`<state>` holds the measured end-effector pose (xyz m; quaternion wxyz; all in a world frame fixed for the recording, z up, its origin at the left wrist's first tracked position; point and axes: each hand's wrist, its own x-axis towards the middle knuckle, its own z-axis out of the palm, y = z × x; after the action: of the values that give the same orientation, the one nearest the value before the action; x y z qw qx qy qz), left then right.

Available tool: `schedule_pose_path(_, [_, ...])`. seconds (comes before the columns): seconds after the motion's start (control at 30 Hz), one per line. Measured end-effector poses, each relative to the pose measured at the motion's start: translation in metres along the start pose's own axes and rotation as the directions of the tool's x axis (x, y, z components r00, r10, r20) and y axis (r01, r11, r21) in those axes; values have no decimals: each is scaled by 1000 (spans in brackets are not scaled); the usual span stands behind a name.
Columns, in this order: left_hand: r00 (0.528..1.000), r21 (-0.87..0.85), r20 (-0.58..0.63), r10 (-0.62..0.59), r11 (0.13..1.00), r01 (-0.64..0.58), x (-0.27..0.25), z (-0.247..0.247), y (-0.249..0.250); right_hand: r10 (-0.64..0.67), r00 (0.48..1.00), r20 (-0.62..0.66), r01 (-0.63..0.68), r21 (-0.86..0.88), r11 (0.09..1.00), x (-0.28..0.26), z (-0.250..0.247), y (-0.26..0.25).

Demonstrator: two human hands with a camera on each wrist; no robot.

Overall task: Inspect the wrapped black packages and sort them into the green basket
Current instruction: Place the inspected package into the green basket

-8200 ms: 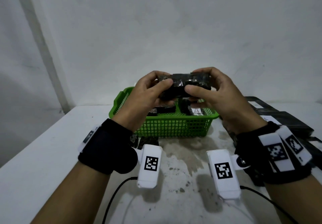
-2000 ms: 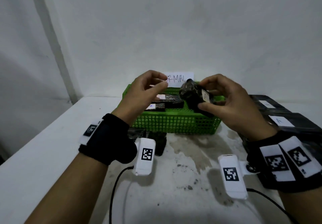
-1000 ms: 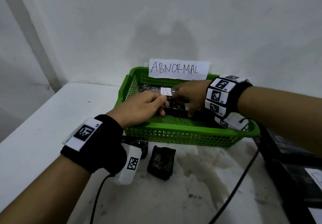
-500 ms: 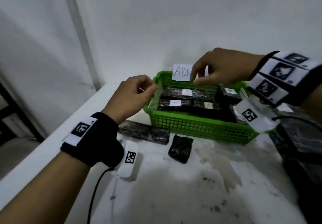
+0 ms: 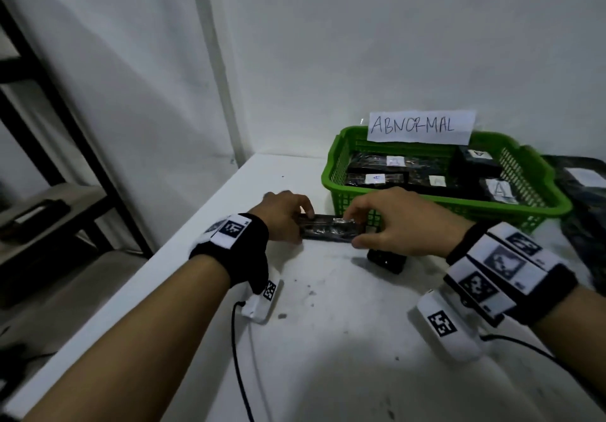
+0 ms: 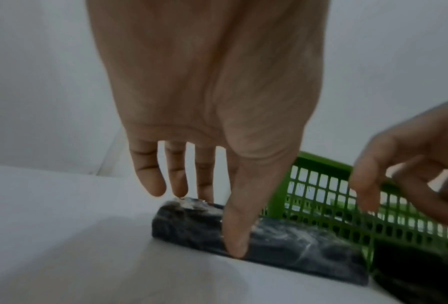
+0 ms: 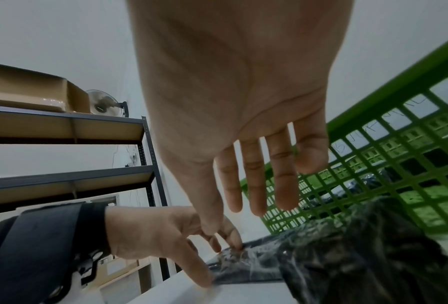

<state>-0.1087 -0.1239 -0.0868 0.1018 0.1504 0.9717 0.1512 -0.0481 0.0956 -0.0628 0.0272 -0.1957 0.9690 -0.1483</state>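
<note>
A long black wrapped package (image 5: 328, 229) (image 6: 282, 242) (image 7: 243, 265) lies on the white table just in front of the green basket (image 5: 336, 162) (image 6: 321, 185) (image 7: 412, 144). My left hand (image 5: 303, 225) (image 6: 219, 224) pinches its left end, thumb on the near side and fingers on the far edge. My right hand (image 5: 352, 229) (image 7: 224, 218) hovers over its right end with relaxed, nearly straight fingers and holds nothing. A short black package (image 5: 387, 261) (image 7: 360, 246) lies on the table under my right hand. Several black packages with white "A" labels fill the basket.
A paper sign reading ABNORMAL (image 5: 421, 126) stands on the basket's back rim against the wall. Large black bags (image 5: 583, 192) lie to the right of the basket. The table's left edge runs close to my left arm, with a dark metal shelf (image 5: 49, 198) beyond it.
Both hands have come away from the basket, where the earlier package was left, down to the table in front. My left hand has taken hold of the long package; the view swung left.
</note>
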Motion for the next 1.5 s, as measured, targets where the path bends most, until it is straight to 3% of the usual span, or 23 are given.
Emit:
schedule_pose_path(0.13, [999, -103, 6, 42, 994, -41, -26, -7, -12, -64, 996, -60, 65, 26, 998, -5, 2, -10])
schedule_pose_path(0.27, [986, -409, -164, 31, 908, -96, -61, -36, -16, -114, 970, -215, 138, 102, 985, -19, -3, -17])
schedule_pose_path(0.37, [962, -517, -260, 83, 829, -212, -71, -48, 1, -32, 938, -346, 133, 272, 953, -33, -10, -17])
schedule_pose_path(0.43, [945, -596, -297, 138, 746, -296, -67, -49, 24, 80, 894, -441, 132, 430, 893, -42, -18, -8])
schedule_pose_path(0.53, [899, -695, -397, 183, 579, -425, -53, -43, 70, 281, 804, -523, 252, 729, 637, -61, -39, 9])
schedule_pose_path(0.6, [872, -756, -437, 221, 434, -489, -43, -37, 102, 377, 747, -548, 314, 791, 526, -75, -57, 23])
schedule_pose_path(0.73, [803, -748, -514, 302, 299, -592, -26, -27, 144, 417, 679, -604, 395, 779, 487, -95, -74, 44])
schedule_pose_path(0.9, [764, -743, -596, 246, 193, -641, -19, -19, 174, 437, 644, -628, 435, 771, 465, -108, -81, 53])
schedule_pose_path(1.0, [754, -736, -600, 269, 185, -651, -23, -14, 180, 453, 651, -609, 442, 789, 426, -113, -81, 54])
schedule_pose_path(1.2, [764, -743, -588, 266, 196, -640, -27, -11, 176, 442, 698, -563, 387, 816, 429, -115, -78, 53])
schedule_pose_path(1.37, [740, -710, -626, 245, 213, -671, -27, -12, 169, 467, 656, -593, 400, 798, 451, -106, -68, 40])
schedule_pose_path(1.5, [718, -689, -648, 255, 206, -695, -27, -13, 168, 445, 628, -639, 389, 752, 532, -106, -68, 39])
